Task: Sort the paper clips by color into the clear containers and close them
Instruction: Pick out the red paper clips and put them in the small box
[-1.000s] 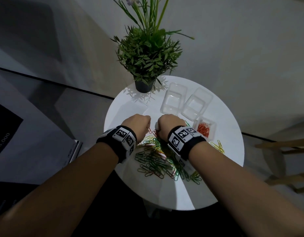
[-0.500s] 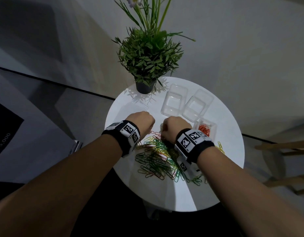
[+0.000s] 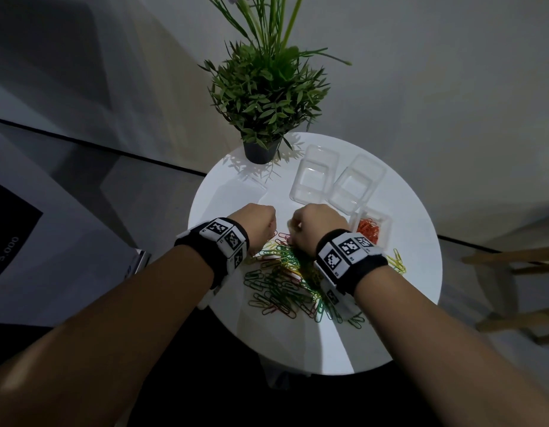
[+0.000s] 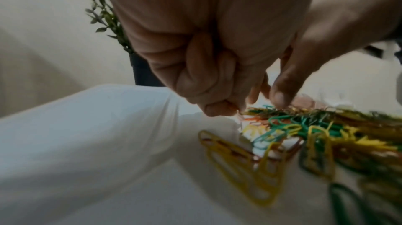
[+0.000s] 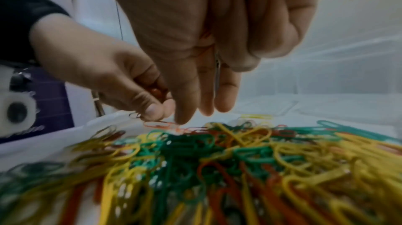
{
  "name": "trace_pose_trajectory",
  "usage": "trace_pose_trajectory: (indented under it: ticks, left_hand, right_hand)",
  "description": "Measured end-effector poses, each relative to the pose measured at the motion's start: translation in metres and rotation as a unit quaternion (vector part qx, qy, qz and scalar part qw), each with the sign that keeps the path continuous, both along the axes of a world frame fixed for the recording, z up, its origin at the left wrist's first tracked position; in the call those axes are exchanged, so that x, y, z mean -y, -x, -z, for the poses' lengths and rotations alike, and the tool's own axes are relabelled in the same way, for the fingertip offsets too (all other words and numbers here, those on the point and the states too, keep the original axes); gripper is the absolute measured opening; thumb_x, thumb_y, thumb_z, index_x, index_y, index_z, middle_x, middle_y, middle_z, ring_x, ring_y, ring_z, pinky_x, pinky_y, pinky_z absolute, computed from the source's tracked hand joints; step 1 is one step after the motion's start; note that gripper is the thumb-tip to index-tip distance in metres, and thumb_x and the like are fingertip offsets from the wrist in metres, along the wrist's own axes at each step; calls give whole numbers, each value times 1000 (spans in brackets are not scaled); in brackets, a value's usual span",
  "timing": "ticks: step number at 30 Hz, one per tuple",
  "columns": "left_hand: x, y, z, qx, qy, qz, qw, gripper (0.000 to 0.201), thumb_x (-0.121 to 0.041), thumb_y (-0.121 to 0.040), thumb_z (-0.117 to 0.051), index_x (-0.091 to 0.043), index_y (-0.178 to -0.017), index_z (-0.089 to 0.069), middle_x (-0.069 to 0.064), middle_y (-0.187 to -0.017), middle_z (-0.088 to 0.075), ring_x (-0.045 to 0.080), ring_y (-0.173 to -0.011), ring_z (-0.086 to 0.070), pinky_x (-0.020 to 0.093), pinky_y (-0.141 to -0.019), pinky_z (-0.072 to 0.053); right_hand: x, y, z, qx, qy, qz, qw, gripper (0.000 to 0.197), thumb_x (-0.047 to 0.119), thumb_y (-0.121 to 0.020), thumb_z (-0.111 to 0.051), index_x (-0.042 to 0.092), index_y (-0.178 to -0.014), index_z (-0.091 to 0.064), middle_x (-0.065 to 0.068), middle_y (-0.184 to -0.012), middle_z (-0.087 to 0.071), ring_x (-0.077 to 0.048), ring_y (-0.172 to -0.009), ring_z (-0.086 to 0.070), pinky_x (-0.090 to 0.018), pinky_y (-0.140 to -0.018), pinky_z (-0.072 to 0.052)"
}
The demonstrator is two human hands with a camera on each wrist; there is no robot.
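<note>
I see both hands down at the far edge of the mixed pile of paper clips [image 3: 285, 282], which lies on the round white table [image 3: 415, 303] and serves as my landmark here. The pile is a tangle of green, yellow and orange-red clips.

The left hand [image 3: 254, 221] sits at the pile's far-left corner. Its grip is curled, thumb against fingertips [image 4: 219, 108], and in the right wrist view I can see orange-red clips [image 5: 155, 91] pinched inside it.

The right hand [image 3: 316, 224] sits at the pile's far edge, just right of the left hand, the two close but apart. Its fingers point down, the fingertips [image 5: 182, 117] touching an orange-red clip [image 5: 158, 124] lying at the pile's rim. I cannot tell whether that grip has closed on the clip or only rests on it.

To the far right of the pile stands a clear container [image 3: 385, 224] with orange clips [image 3: 368, 229] inside. Beyond the pile stand two more clear containers, one [image 3: 313, 180] left of the other [image 3: 356, 188], touching or nearly so. Right of the pile lies a small group of yellow clips [image 3: 396, 261]. A potted plant [image 3: 264, 97] stands at the table's far-left edge, beyond the pile.
</note>
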State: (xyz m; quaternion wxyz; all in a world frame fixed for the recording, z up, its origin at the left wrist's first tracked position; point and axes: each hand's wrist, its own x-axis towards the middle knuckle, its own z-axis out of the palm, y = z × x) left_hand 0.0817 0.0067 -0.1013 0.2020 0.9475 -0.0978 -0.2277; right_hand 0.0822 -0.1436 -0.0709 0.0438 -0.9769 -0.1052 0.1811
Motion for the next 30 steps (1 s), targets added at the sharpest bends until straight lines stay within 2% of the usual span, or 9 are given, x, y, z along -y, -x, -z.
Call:
trace_pose_trajectory:
  ticks: [4, 8, 13, 17, 19, 21, 23, 27, 30]
  left_hand:
    - [3, 4, 1, 3, 11, -6, 1000, 18, -8, -91, -46, -10, -102, -60, 8, -104, -66, 27, -101, -58, 36, -87, -49]
    - [5, 5, 7, 18, -4, -5, 1000, 12, -11, -89, -54, -11, -100, -61, 10, -104, -65, 28, -101, -58, 37, -85, -48]
    - [4, 7, 4, 44, -42, -15, 998, 16, -17, -86, -61, -13, -101, -60, 10, -103, -64, 30, -97, -59, 37, -80, -51]
    - [4, 11, 0, 70, -79, -38, 994, 20, -20, -86, -64, -10, -103, -67, 12, -103, -65, 31, -96, -61, 34, -77, -50]
    - [6, 12, -2, 69, -79, -49, 993, 15, -15, -87, -61, -9, -99, -68, 13, -100, -66, 32, -92, -62, 34, -72, -50]
    - [8, 13, -3, 69, -85, -46, 993, 13, -10, -88, -57, -7, -96, -67, 14, -98, -66, 33, -89, -62, 34, -68, -48]
    - [11, 13, -4, 67, -100, -32, 992, 13, -8, -90, -53, -6, -97, -64, 16, -99, -65, 34, -89, -62, 34, -66, -45]
    - [14, 13, -5, 46, -141, 10, 989, 15, -5, -92, -49, -5, -104, -59, 15, -104, -62, 32, -93, -61, 33, -66, -43]
    - [16, 14, -3, 41, -150, 33, 987, 15, -6, -93, -49, -5, -106, -54, 14, -108, -60, 31, -97, -60, 33, -70, -42]
  right_hand:
    - [-10, 0, 3, -18, 24, -34, 999, 13, 20, -84, -63, 15, -96, -66, -7, -102, -62, -29, -98, -60, -30, -71, -42]
    - [-15, -3, 6, -21, 32, -36, 999, 8, 19, -84, -60, 11, -87, -60, -8, -92, -60, -30, -92, -61, -30, -68, -41]
    - [-19, -8, 13, -41, 38, -49, 997, 18, 20, -82, -61, 16, -98, -68, -8, -97, -65, -28, -87, -61, -29, -67, -45]
    - [-13, -6, 13, -44, 11, -26, 999, 14, 19, -81, -63, 16, -94, -67, -5, -100, -66, -27, -93, -62, -30, -73, -50]
    - [-5, -5, 7, -26, -43, 2, 999, 5, 18, -83, -61, 17, -79, -59, -4, -97, -66, -25, -92, -61, -29, -72, -48]
    - [4, -5, 2, -7, -120, 51, 991, 17, 17, -84, -61, 22, -70, -53, -1, -87, -64, -20, -84, -57, -25, -69, -42]
    - [14, -4, -2, 3, -214, 104, 971, 17, 14, -80, -66, 20, -67, -57, 3, -76, -63, -18, -78, -58, -24, -67, -42]
    - [36, 2, -13, -17, -365, 190, 911, 19, 1, -72, -71, 14, -61, -61, -10, -75, -72, -22, -76, -70, -39, -76, -57]
    - [69, 9, -23, -13, -384, 251, 888, 19, -6, -73, -72, 7, -64, -63, -2, -64, -66, -1, -53, -60, -22, -60, -51]
